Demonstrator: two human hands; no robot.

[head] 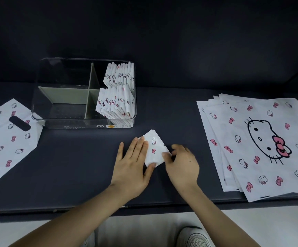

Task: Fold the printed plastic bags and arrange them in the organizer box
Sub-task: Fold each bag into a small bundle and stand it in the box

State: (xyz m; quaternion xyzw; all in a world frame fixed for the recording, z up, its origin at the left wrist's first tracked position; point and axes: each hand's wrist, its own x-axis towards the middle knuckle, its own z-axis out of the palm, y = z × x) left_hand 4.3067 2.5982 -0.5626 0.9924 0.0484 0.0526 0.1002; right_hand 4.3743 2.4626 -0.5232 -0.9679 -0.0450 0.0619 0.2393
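A small folded white bag (154, 148) printed with cat faces and pink bows lies on the dark table in front of me. My left hand (133, 163) presses flat on its left side with straight fingers. My right hand (182, 164) pinches the bag's right corner with curled fingers. The clear organizer box (43, 104) stands behind, with grey dividers. Several folded bags (116, 102) stand upright in its two right compartments; the two left compartments hold nothing.
A stack of flat printed bags (262, 143) lies to the right, reaching the table's front edge. One flat bag (5, 143) with a handle slot lies at the left. A white shoe (194, 237) shows on the floor below.
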